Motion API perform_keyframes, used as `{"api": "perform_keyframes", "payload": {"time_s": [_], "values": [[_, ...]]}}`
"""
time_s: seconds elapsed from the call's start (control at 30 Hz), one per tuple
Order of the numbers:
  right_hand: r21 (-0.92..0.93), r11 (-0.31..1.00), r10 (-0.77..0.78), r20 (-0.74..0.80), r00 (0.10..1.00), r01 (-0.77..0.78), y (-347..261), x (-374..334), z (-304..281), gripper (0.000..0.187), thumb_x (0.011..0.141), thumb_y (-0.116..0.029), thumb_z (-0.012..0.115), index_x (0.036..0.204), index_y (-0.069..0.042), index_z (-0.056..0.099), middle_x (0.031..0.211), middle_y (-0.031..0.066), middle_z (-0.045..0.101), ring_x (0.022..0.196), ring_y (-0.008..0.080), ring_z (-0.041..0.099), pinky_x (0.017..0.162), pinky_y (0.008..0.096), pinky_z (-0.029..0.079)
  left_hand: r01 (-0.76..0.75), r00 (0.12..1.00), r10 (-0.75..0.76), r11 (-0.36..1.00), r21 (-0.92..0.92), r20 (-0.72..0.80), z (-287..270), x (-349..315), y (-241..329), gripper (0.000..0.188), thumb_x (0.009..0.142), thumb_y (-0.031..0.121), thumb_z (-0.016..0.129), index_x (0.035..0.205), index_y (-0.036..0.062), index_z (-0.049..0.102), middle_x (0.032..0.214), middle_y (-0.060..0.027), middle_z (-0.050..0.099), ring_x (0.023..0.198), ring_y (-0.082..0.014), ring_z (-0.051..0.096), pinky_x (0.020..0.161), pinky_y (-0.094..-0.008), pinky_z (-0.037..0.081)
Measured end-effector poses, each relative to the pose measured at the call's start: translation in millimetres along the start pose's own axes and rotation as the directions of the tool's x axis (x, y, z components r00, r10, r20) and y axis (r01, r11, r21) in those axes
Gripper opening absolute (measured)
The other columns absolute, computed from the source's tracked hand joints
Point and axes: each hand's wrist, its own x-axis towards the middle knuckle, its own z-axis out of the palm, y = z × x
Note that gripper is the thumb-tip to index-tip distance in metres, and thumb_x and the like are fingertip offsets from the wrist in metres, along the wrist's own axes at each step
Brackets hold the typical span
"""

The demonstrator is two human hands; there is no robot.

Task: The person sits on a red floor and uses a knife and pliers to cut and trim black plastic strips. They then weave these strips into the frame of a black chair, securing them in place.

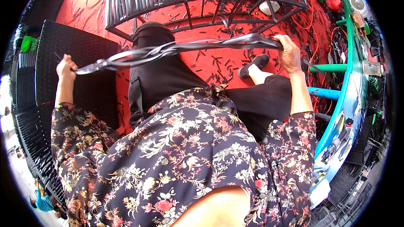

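Observation:
My left hand [65, 68] grips one end of a bundle of dark plastic wicker strips [176, 48]. My right hand [289, 52] grips the other end. The bundle stretches taut between both hands, above my lap and black trousers. Beyond it stands a metal chair frame [202, 0], partly woven with the same dark strips. My floral sleeves cover both forearms.
Short cut strip pieces litter the red floor [210, 61]. A woven black panel [75, 50] lies at my left. A turquoise table [349, 92] with tools stands at my right. Another person's leg and shoe [269, 6] show behind the frame.

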Motion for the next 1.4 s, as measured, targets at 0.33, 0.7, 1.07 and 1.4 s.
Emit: {"api": "perform_keyframes", "payload": {"time_s": [0.33,0.7,1.07,1.4], "values": [[-0.41,0.82,-0.393,0.102,0.914,0.399,-107,51,-2,0.009,0.074,-0.017,0.054,0.08,-0.01,0.054,0.064,0.0016,0.053,0.057,0.0169,0.057,0.05,0.0313,0.043,-0.38,0.737,0.331,-0.518,0.766,0.589,94,-139,22,0.068,0.068,0.042,0.072,0.112,-0.0051,0.049,0.116,-0.0238,0.054,0.109,-0.0353,0.051,0.089,-0.0383,0.043],[-0.297,0.861,-0.425,0.026,0.905,0.413,-163,61,5,0.009,0.068,-0.016,0.056,0.072,-0.008,0.054,0.065,0.0033,0.052,0.061,0.0183,0.056,0.059,0.0319,0.041,-0.878,0.095,-0.16,0.452,0.159,0.982,257,-302,13,0.071,0.073,0.019,0.07,0.129,-0.0009,0.031,0.096,-0.0196,0.06,0.092,-0.0281,0.059,0.08,-0.0354,0.044],[-0.302,0.868,-0.403,0.037,0.915,0.394,-111,30,-16,0.009,0.072,-0.016,0.054,0.075,-0.009,0.051,0.063,0.0019,0.049,0.059,0.0165,0.054,0.058,0.0296,0.041,-0.547,0.197,-0.562,0.617,0.566,0.803,188,-268,-14,0.018,0.08,0.009,0.06,0.095,0.0003,0.055,0.065,-0.0008,0.05,0.06,-0.0068,0.046,0.054,-0.0249,0.038],[-0.264,0.859,-0.443,0.048,0.895,0.439,-147,43,-15,0.01,0.073,-0.019,0.053,0.077,-0.01,0.053,0.064,0.0007,0.047,0.057,0.016,0.053,0.053,0.0295,0.041,-0.487,-0.156,-0.587,0.745,0.455,0.794,268,-289,1,0.075,0.061,0.03,0.083,0.117,-0.0027,0.046,0.095,-0.0062,0.061,0.089,-0.0137,0.06,0.08,-0.0261,0.047]]}}
